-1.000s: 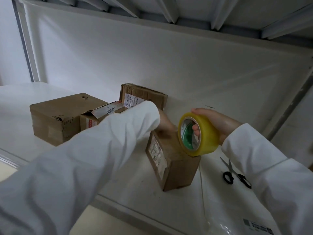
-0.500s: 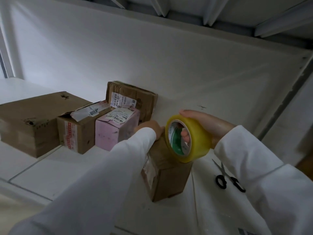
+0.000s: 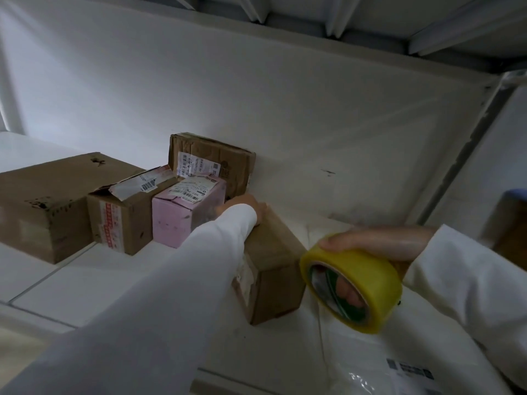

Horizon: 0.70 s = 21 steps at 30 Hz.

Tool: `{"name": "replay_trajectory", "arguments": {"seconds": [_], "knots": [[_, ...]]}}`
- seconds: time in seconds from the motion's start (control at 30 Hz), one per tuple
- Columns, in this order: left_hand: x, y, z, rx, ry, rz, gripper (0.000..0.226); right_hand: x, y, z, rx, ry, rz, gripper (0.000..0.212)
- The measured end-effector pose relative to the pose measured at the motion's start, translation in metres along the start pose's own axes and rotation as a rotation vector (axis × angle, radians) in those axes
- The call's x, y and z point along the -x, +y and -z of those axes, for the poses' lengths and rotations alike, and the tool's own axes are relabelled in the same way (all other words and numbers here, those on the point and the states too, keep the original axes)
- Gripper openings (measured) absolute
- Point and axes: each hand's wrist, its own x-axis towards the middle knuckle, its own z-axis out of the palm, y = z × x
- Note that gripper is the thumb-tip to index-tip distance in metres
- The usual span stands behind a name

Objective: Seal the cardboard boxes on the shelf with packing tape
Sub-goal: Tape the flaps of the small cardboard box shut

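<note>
Tape roll (image 3: 353, 289) has swung off the small box (image 3: 271, 269), right grip (image 3: 379, 243) clutching it; left grip (image 3: 251, 208) pins the box's far end, fingers hidden — strip drawn out, I reckon.

There is only the one view, from a camera on the person's head, tilted and looking forward and down along both white sleeves into a white shelf (image 3: 85, 283). It sits close, with the shelf's back wall (image 3: 285, 109) filling most of the frame.
</note>
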Motion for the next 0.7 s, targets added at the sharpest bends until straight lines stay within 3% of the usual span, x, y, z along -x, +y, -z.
{"name": "replay_trajectory", "arguments": {"seconds": [0.2,0.33,0.53,0.7], "knots": [[0.001,-0.003,-0.004,-0.034,0.043,-0.058,0.051,-0.023,0.026,-0.016,-0.064,-0.003,-0.094,0.035],[0.022,0.008,-0.007,-0.347,0.155,-0.217,0.038,-0.030,0.031,-0.015,-0.094,0.005,-0.101,0.031],[0.056,0.018,-0.024,-0.393,0.013,-0.440,0.069,-0.030,0.030,-0.015,-0.069,0.011,-0.109,0.031],[0.087,0.021,-0.030,-0.300,-0.097,-0.715,0.042,-0.026,0.025,-0.020,-0.043,-0.024,-0.075,0.026]]}}
